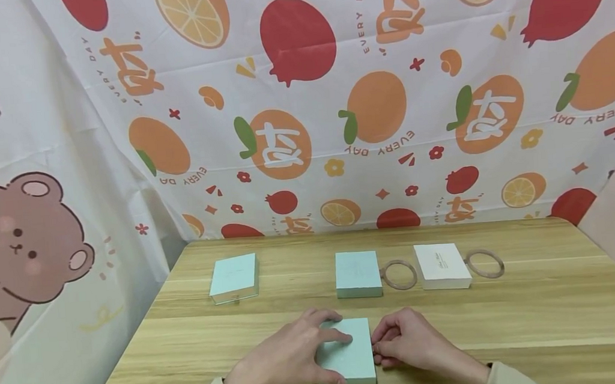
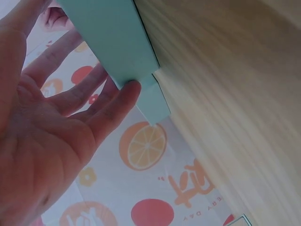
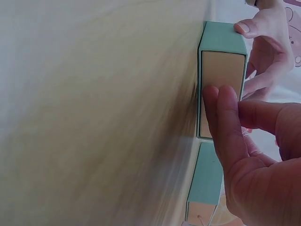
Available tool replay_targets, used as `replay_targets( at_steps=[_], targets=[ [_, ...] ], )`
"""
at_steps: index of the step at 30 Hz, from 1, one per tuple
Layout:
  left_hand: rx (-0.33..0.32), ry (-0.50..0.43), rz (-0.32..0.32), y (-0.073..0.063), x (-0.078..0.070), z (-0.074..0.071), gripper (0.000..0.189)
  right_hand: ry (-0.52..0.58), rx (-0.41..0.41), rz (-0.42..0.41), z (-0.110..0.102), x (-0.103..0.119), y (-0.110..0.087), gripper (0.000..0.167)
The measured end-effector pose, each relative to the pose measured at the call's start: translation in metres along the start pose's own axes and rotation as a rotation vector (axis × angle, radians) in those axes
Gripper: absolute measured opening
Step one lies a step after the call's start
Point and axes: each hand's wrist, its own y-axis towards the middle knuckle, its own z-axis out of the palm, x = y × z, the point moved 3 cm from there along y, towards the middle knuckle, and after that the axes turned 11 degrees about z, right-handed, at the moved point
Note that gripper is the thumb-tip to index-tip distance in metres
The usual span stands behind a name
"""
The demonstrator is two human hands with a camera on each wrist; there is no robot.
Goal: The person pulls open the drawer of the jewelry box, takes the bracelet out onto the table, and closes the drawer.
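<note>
A flat mint-green drawer box (image 1: 353,357) lies on the wooden table near its front. My left hand (image 1: 298,349) holds it from the left, thumb at the near corner and fingers spread over the top and far side. In the left wrist view, a fingertip touches the green box (image 2: 110,42) along its side. At the box's right end, my right hand (image 1: 408,344) pinches with thumb and fingertips at the middle of the beige drawer face (image 3: 223,68). Those fingers mostly hide the small pull there. The drawer sits inside its sleeve.
Farther back stand another mint box (image 1: 235,274) at left, a mint box (image 1: 357,272) in the middle and a white box (image 1: 440,265). One brownish-grey ring (image 1: 413,274) lies right of the middle box, another ring (image 1: 500,268) right of the white one. A fruit-print cloth (image 1: 328,112) hangs behind.
</note>
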Motion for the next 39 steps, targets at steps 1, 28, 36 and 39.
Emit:
replay_targets(
  at_steps=[1, 28, 36, 39],
  targets=[
    [-0.001, -0.005, -0.002, -0.001, 0.0, 0.0, 0.055, -0.007, -0.002, -0.002, 0.001, 0.001, 0.0, 0.006],
    [-0.023, -0.044, -0.008, -0.014, 0.006, -0.004, 0.054, -0.059, -0.052, -0.046, 0.012, 0.009, 0.008, 0.004],
    [-0.017, -0.057, -0.032, -0.013, 0.007, -0.003, 0.053, -0.014, -0.04, -0.026, 0.012, 0.007, 0.008, 0.005],
    [-0.013, -0.06, -0.038, -0.013, 0.007, -0.003, 0.053, -0.005, -0.037, -0.023, 0.012, 0.008, 0.007, 0.005]
  ],
)
